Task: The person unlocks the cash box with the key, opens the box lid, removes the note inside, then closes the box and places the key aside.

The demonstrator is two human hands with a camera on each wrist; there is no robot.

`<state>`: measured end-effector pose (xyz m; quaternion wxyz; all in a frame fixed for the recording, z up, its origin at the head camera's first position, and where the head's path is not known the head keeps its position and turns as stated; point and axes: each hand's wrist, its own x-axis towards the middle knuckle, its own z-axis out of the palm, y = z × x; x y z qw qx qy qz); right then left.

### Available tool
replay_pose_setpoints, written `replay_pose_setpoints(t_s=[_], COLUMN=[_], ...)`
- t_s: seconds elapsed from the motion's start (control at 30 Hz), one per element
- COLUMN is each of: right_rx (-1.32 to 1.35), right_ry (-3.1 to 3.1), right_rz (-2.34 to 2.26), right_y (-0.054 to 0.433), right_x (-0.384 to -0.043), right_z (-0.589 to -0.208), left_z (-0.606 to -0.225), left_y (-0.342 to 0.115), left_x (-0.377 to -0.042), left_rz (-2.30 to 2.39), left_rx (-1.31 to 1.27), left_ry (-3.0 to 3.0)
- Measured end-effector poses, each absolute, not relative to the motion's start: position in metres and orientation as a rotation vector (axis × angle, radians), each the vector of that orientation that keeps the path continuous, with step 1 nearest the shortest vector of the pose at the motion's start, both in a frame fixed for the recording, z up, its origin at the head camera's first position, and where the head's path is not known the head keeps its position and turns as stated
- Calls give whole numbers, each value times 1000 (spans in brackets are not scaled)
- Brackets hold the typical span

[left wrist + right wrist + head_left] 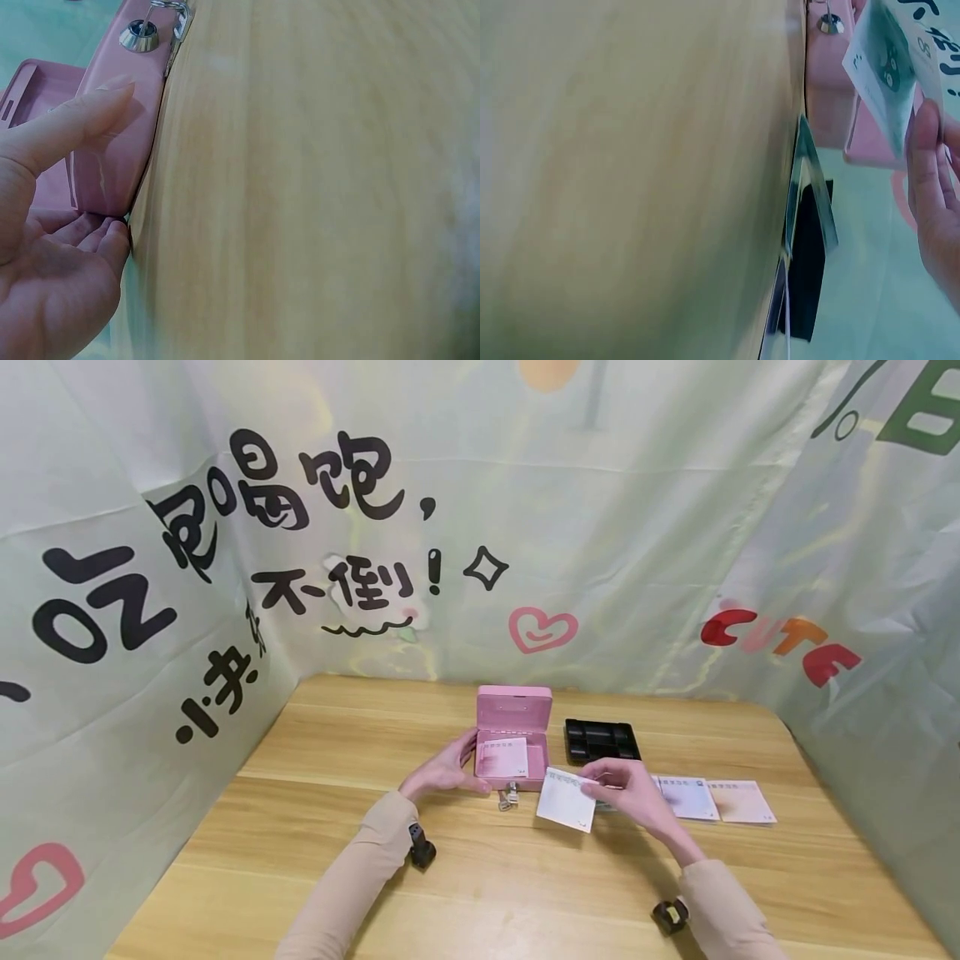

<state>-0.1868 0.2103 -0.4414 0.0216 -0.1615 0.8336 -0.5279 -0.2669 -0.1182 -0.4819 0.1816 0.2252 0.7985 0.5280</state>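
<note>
A pink metal cash box (513,706) stands on the table with its lid raised. Inside it lies a pinkish printed note sheet (504,758). My left hand (446,768) holds the box at its left front corner. In the left wrist view the thumb (112,109) presses the front face and the other fingers touch the side. My right hand (630,789) pinches a whitish square note sheet (567,799) by its upper right corner, in front of the box's right side. Its printed green face (889,64) shows in the right wrist view. Keys (506,800) hang from the front lock (513,789).
Behind the right hand lies a black compartment tray (600,739). To the right are a bluish note sheet (688,797) and a peach one (742,802), with another partly hidden under the hand. A printed cloth curtain (637,568) encloses the wooden table (525,893).
</note>
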Motion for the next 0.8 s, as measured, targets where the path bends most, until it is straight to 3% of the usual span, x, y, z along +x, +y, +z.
replay_pose_setpoints(t_s=[0.8], right_rx=[-632], right_ry=[2491], right_rz=[-1413], right_y=[248], right_x=[-179], right_z=[-444], left_z=[-483], left_y=[-119], left_x=[-268], left_rz=[1513], left_rx=[633], left_ry=[2224])
